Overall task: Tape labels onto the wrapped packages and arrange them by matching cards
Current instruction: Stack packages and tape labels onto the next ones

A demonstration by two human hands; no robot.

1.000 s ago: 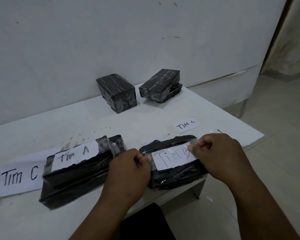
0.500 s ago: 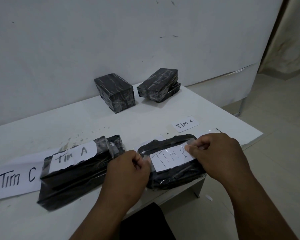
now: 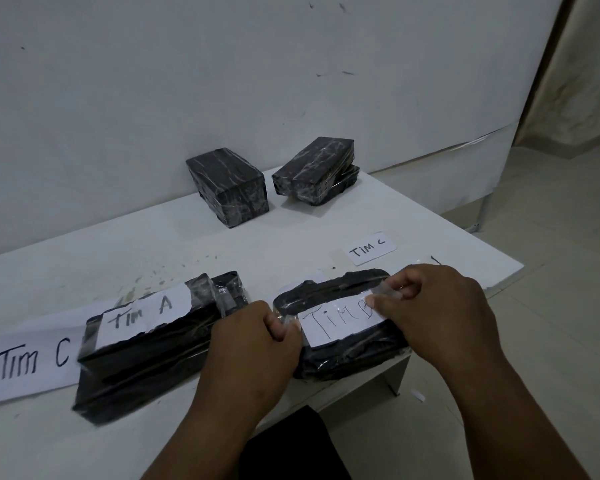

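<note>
A black wrapped package [image 3: 347, 358] lies at the table's front edge with a white "TIM B" label [image 3: 336, 320] on top. My left hand [image 3: 253, 344] pinches a strip of clear tape at the label's left end. My right hand [image 3: 437, 313] pinches the tape at the label's right end. Left of them lies a longer black package [image 3: 146, 368] bearing a taped "Tim A" label [image 3: 146, 313]. A large "Tim C" card [image 3: 28, 362] lies flat at the far left. A small "Tim C" label [image 3: 369, 251] lies loose behind my right hand.
Two more black wrapped packages stand by the wall, one upright [image 3: 227, 187], one [image 3: 316, 169] tilted on something dark. The white table [image 3: 291, 237] ends just right of my right hand, with tiled floor [image 3: 551, 271] beyond.
Both hands stay at the ends of the "TIM B" label. The right fingers have shifted slightly along the tape over the letter B.
</note>
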